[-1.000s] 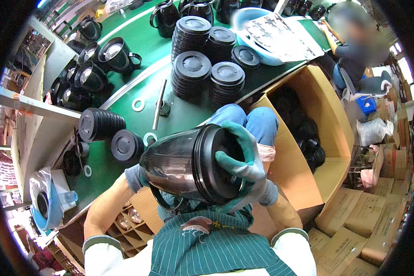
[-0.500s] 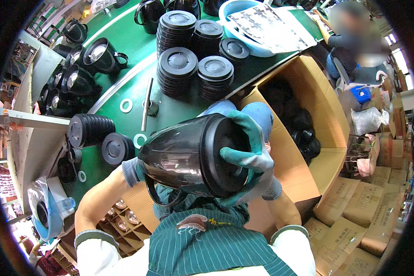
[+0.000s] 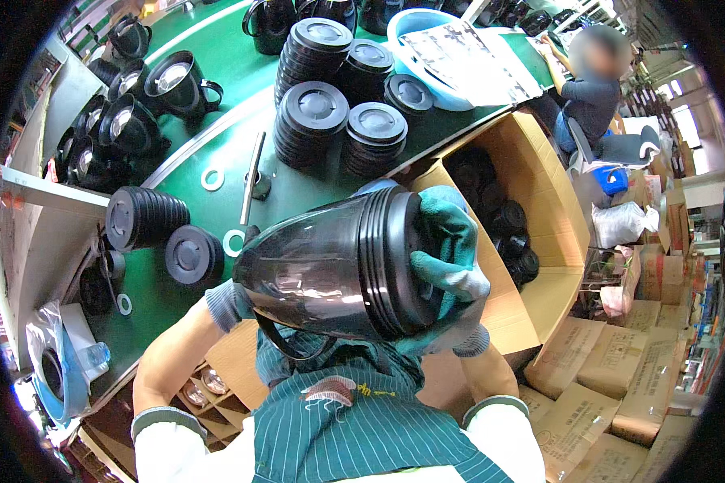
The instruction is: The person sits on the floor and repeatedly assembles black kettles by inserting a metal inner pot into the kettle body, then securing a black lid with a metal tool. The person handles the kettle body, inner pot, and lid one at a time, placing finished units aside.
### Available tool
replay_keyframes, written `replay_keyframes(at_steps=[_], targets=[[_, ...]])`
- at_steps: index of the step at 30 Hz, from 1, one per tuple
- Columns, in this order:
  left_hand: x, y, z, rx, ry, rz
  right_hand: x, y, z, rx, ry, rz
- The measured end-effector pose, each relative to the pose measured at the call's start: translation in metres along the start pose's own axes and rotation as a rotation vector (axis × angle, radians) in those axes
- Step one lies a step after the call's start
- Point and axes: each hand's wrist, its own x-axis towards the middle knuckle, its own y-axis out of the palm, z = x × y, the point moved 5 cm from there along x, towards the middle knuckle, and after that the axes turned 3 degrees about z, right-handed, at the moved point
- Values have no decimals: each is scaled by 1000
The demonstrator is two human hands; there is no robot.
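A glossy black jug [image 3: 306, 270] lies sideways in front of my chest, its narrow end to the left and its loop handle [image 3: 294, 346] hanging below. On its wide right end sits a round black screw cap [image 3: 404, 241], with ridged rings showing between cap and body. My right hand [image 3: 451, 282], in a green-and-grey glove, is closed round the cap with its fingers bent over the flat face. My left hand [image 3: 232, 304] is at the narrow end; only its grey cuff shows clearly, and the jug hides the fingers.
Stacks of black caps [image 3: 310, 121] stand on the green table [image 3: 217, 145], with white rings [image 3: 213, 179] and a metal rod [image 3: 253, 173]. Black jugs [image 3: 181, 84] lie at left. An open carton [image 3: 568, 233] holds black parts at right. A person [image 3: 596, 97] sits farther back.
The cap has moved outward from the jug's body, and ridged rings now show behind it. My right fingers have shifted and bent more over the cap. The view has turned slightly.
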Motion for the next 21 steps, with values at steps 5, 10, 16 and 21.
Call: replay_keyframes(at_steps=[5, 10, 16, 21], targets=[[5, 5, 0, -52, 31, 25, -3, 2, 3, 11, -13, -1], [11, 13, -1, -87, 46, -17, -7, 2, 3, 24, -22, -2], [7, 38, 3, 221, 67, -118, -16, -5, -11, 70, -23, -20], [7, 47, -6, 379, 143, -186, -22, -11, -21, 72, 160, 2]])
